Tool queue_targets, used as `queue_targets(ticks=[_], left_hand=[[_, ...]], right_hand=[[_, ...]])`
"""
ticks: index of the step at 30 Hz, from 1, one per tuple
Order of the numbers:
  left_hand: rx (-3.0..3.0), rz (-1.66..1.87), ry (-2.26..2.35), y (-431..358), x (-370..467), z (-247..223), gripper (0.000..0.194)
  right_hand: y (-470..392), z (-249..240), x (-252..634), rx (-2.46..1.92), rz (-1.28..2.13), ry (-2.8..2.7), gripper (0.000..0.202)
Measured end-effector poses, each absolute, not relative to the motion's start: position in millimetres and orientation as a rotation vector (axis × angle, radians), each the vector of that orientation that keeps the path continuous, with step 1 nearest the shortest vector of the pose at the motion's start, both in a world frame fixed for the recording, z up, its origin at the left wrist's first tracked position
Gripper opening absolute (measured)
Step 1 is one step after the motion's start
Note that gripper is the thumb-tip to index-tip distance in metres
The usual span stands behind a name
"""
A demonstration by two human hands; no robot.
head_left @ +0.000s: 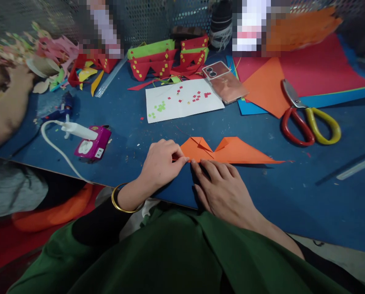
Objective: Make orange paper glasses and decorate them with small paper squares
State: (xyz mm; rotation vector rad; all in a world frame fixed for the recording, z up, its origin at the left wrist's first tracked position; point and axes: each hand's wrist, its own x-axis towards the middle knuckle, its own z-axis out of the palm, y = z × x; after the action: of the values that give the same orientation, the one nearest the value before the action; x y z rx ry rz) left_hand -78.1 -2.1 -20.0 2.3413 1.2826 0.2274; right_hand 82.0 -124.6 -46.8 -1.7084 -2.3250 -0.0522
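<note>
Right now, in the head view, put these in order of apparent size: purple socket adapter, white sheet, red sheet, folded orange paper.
1. Red sheet, even partly covered.
2. White sheet and folded orange paper: unsure; the paper looks longer, the sheet deeper.
3. Purple socket adapter.

On the blue counter (292, 200) lie folded orange paper (240, 152), a white sheet (172, 108), scissors (298, 103) with red and yellow handles, a magenta socket block (100, 141) and a blue glue gun (67, 104)
</note>
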Motion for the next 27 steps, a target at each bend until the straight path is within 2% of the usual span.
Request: queue_targets(ticks=[15, 27], left_hand=[[2.439, 0.086, 1.268, 5.0, -86.6, -18.8, 0.022], [2.398, 0.259, 1.27, -0.9, -91.3, -25.5, 0.027]], right_hand=[[-125.8, -46.8, 84.2, -1.73, -0.059, -2.341, 0.047], [-116.7, -42.2, 59.8, -1.694, -0.065, -2.389, 0.056]])
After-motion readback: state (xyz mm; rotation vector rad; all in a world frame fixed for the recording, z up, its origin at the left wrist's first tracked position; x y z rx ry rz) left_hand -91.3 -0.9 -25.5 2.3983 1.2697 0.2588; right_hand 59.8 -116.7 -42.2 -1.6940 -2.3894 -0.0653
